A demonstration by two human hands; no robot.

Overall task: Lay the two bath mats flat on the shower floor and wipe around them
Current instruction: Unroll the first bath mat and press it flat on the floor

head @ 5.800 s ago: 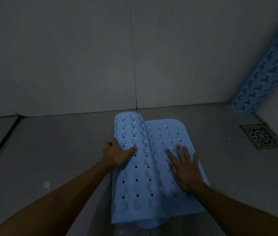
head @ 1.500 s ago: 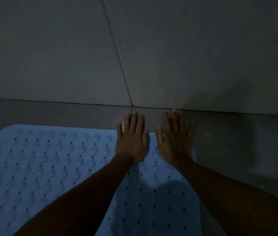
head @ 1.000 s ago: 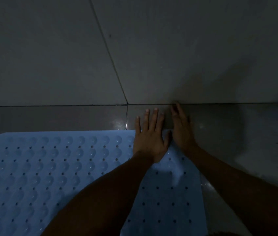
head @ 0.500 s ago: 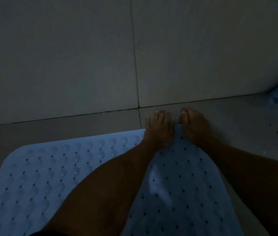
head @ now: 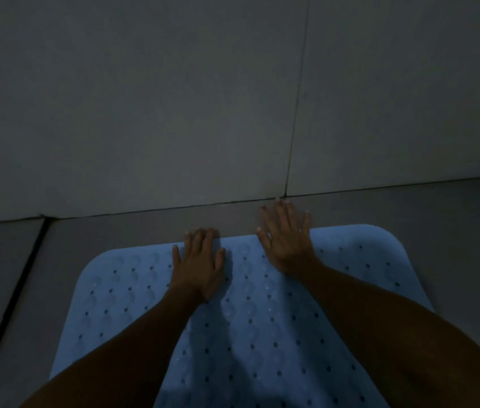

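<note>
A light blue rubber bath mat with rows of small holes and rounded corners (head: 262, 334) is seen spread flat on the grey tiled shower floor (head: 132, 228). Its far edge is laid roughly parallel to the grey tiled wall (head: 144, 113), with a strip of bare floor left between the two. The mat's near end is cut off by the bottom of the view, so its long axis cannot be judged for certain; what shows is run from the wall back toward the person.

The left hand (head: 199, 266) is pressed palm-down on the mat at its far edge. Its fingers are kept together, and the fingertips are reached just to that edge, perhaps slightly bent over it; the dim light leaves this unclear. Nothing is gripped.

The right hand (head: 287, 240) is laid flat too, fingers spread and straight. Its palm is rested on the mat while the fingers are extended past the edge onto bare floor, almost to the foot of the wall. Nothing is held there either.
</note>
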